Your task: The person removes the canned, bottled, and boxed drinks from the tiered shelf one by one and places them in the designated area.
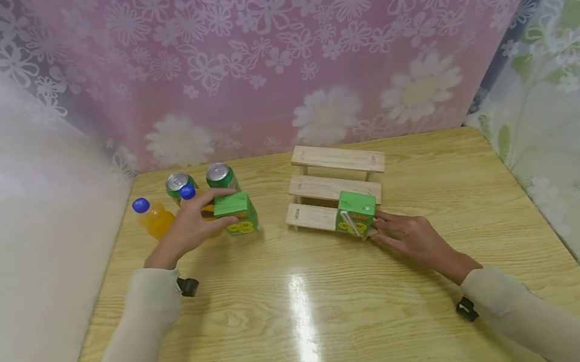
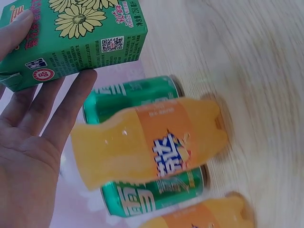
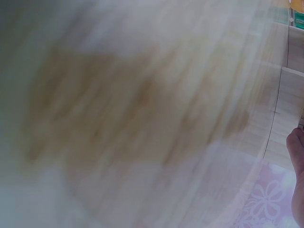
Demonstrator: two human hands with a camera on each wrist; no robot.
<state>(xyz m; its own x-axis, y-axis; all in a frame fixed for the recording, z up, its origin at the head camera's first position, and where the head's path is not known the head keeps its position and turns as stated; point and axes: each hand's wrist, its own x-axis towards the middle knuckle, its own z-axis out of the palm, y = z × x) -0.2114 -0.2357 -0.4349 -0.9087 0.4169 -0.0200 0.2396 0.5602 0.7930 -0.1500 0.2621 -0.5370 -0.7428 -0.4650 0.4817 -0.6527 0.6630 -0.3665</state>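
Observation:
In the head view my left hand (image 1: 189,226) grips a green drink carton (image 1: 239,215) with yellow flowers. Thumb and fingers lie on opposite sides of this carton (image 2: 80,42) in the left wrist view. A second green drink carton (image 1: 356,214), with a straw on its front, stands on the right end of the lowest step of a wooden three-step rack (image 1: 312,216). My right hand (image 1: 413,238) holds this carton at its right side, near the step's end; its fingertips are partly hidden. Only a finger (image 3: 297,147) shows at the right wrist view's edge.
Behind my left hand stand two green cans, the left can (image 1: 178,182) and right can (image 1: 220,175). An orange drink bottle (image 1: 154,218) with a blue cap is at the far left; another bottle (image 2: 156,140) stands near the cans. Curtained walls (image 1: 306,50) border the table (image 1: 244,334).

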